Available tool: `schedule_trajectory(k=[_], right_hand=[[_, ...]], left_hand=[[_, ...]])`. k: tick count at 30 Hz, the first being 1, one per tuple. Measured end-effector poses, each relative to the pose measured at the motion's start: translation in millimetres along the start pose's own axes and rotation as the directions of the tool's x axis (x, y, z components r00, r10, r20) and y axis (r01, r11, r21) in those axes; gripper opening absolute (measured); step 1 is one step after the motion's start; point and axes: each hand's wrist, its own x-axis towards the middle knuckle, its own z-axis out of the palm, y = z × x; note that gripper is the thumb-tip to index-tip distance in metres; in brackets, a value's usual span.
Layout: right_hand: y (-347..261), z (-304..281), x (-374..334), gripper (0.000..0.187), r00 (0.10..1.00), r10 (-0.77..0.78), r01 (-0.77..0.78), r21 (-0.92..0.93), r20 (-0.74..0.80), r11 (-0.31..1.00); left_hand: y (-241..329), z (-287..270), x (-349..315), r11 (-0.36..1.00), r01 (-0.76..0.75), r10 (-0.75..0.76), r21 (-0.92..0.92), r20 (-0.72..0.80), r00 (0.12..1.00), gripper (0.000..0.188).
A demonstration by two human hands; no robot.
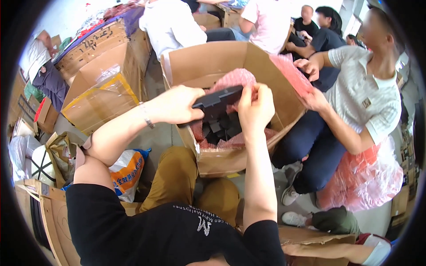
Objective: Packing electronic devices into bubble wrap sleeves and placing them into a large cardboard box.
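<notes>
Over a large open cardboard box [222, 163], my two hands hold up a long black plastic part [218, 99] with a notched edge. My left hand [183, 104] is closed round its left end. At the other end, my right hand [258, 105] has its fingers bent and pressed together; exactly how they grip is partly hidden. Below the part, several black pieces [222, 128] lie in the box among pink bubble wrap [234, 79], which lines it and rises behind the part.
To the right, a seated person [361, 84] holds a pink bubble-wrap sheet [290, 74] over the box's edge. A clear bag of pink wrap [359, 177] lies beside them. Another carton [100, 95] stands at the left, with a white-and-orange sack [128, 173] near my left leg.
</notes>
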Motion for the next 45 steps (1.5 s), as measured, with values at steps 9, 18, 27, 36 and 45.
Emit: schedule_trajectory(k=[9, 18, 27, 36, 45], right_hand=[[-19, -11, -19, 0.014, 0.899, -0.407, 0.422, -0.068, 0.16, 0.904], [-27, 2, -32, 0.019, 0.83, -0.511, 0.504, 0.094, 0.222, 0.859], [-23, 21, -41, 0.027, 0.967, 0.229, -0.253, 0.353, 0.108, 0.901], [-24, 2, -67, 0.017, 0.743, 0.388, -0.646, 0.737, 0.546, 0.201], [-23, -36, -61, 0.016, 0.816, 0.496, -0.531, 0.722, 0.296, 0.443]], left_hand=[[-47, 47, 22, 0.589, 0.093, -0.137, -0.803, 0.014, 0.99, 0.041], [-45, 34, 19, 0.878, -0.258, 0.109, -0.404, -0.355, 0.929, 0.044], [-30, 21, 24, 0.404, -0.206, -0.185, -0.891, -0.3, 0.936, 0.023], [-22, 55, 34, 0.622, -0.38, -0.041, -0.685, -0.514, 0.857, 0.019], [8, 44, 28, 0.918, -0.299, 0.393, 0.261, -0.495, 0.775, 0.011]])
